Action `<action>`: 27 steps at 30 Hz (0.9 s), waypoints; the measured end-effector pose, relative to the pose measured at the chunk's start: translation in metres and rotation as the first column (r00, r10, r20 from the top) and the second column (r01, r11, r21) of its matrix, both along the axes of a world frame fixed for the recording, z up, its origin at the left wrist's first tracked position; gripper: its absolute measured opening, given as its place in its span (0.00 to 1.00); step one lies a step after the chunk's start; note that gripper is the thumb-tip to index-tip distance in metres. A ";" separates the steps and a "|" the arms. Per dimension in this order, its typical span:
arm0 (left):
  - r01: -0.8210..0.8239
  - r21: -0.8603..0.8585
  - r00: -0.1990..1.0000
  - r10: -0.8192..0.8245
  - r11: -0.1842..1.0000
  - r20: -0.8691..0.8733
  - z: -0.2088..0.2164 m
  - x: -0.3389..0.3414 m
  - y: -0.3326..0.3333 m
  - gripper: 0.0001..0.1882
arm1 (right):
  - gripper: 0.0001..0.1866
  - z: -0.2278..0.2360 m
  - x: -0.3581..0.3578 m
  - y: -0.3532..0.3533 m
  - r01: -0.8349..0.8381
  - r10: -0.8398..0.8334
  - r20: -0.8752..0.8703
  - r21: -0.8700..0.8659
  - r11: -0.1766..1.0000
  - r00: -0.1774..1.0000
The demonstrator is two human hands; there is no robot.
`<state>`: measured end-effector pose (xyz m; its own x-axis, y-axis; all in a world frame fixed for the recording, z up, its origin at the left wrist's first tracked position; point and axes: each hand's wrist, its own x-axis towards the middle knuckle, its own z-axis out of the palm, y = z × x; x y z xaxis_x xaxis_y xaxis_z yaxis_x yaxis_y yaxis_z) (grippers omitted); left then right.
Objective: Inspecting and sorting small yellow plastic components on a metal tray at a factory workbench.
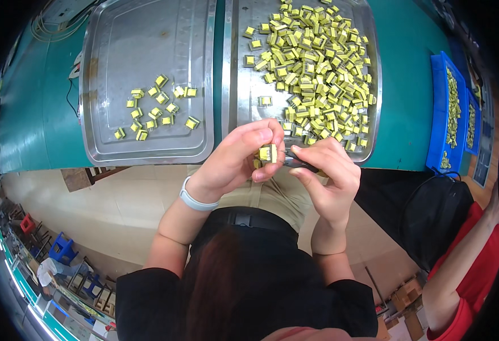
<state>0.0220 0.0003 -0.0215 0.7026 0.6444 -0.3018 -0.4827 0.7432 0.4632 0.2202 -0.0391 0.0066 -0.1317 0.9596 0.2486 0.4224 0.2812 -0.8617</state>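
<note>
Over the table's near edge, my left hand (225, 161) pinches a small yellow-taped transformer (268, 153) between thumb and fingers. Something else yellow shows just below it, partly covered by the fingers. My right hand (336, 181) grips a slim dark tool (302, 162), probably tweezers, whose tip points at the transformer's right side. Whether the tip touches it I cannot tell. Beyond my hands, a metal tray (233, 85) on the right bears a heap of similar transformers (317, 68). The left metal tray (141, 45) bears a loose scatter of several more (161, 98).
Both trays rest on a green tabletop (403, 85). Blue bins (438, 113) with yellow parts stand at the right. A person in a red sleeve (479, 256) is close on my right, beside a black bag (440, 213). A wooden stool (77, 178) stands under the table's left side.
</note>
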 end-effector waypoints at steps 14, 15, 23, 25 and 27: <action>-0.002 -0.009 1.000 0.001 1.000 -0.010 0.002 0.005 0.000 0.13 | 0.19 -0.003 0.000 0.000 -0.015 0.014 0.014 0.042 0.999 1.000; 0.000 -0.013 1.000 0.000 1.000 0.000 0.001 0.005 0.000 0.13 | 0.19 -0.003 0.001 0.000 -0.014 0.014 0.013 0.042 0.999 1.000; 0.061 0.005 0.997 -0.061 0.998 0.040 -0.003 -0.006 0.004 0.14 | 0.19 -0.003 0.003 -0.001 -0.012 0.012 0.030 0.007 1.000 0.999; -0.051 -0.011 0.984 0.052 0.999 0.170 -0.003 -0.010 0.009 0.16 | 0.19 -0.002 0.005 -0.002 0.021 -0.021 0.007 -0.002 1.000 1.000; -0.121 0.009 0.982 0.119 0.993 0.145 0.001 -0.015 0.016 0.16 | 0.19 -0.001 0.009 -0.003 0.056 -0.056 -0.014 -0.013 0.998 0.998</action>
